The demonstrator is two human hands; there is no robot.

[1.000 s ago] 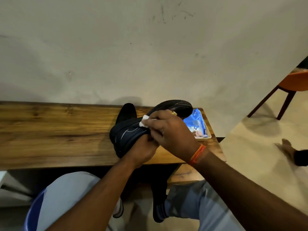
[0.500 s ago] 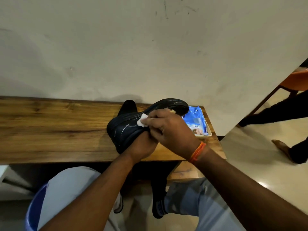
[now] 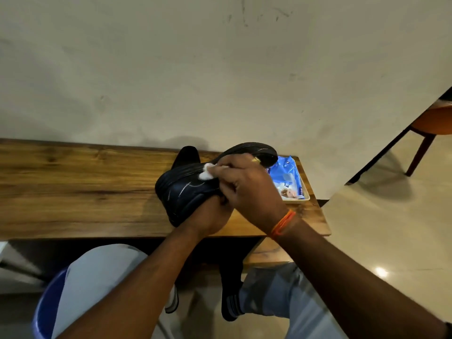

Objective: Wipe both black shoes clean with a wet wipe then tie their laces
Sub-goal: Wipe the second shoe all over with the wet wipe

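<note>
A black shoe (image 3: 188, 192), tipped on its side above the wooden bench (image 3: 73, 189), is steadied by the left hand (image 3: 210, 216) gripping its underside while the right hand (image 3: 249, 189) pinches a wet wipe (image 3: 205, 171) against it; firm, overlapping strokes along the sole edge would likely serve best.

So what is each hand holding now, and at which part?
The left hand grips the black shoe from below, by its near end. The right hand pinches a small white wet wipe at its fingertips, pressed on the shoe's side.

Wooden bench (image 3: 73, 187) against the wall; orange chair (image 3: 437, 121) at right; blue bin (image 3: 42, 311)
</note>
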